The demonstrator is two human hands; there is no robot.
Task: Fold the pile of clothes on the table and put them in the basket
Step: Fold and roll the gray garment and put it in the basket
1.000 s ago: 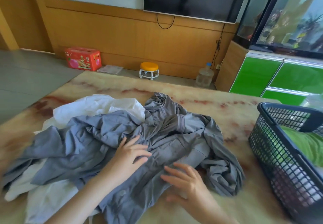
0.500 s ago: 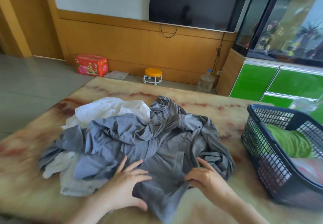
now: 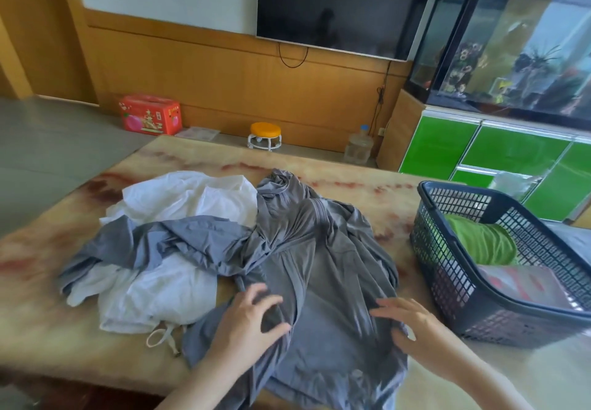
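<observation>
At the desk's (image 3: 48,313) 6 o'clock, left hand (image 3: 252,320) and right hand (image 3: 412,329) press spread fingers (image 3: 248,301) onto grey garment (image 3: 319,269).

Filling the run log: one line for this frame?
step: grey garment laid out, unfolded | left hand: open, on garment | right hand: open, on garment | basket: green item inside | white clothes: unfolded

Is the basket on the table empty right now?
No, a green garment lies inside the dark mesh basket.
</observation>
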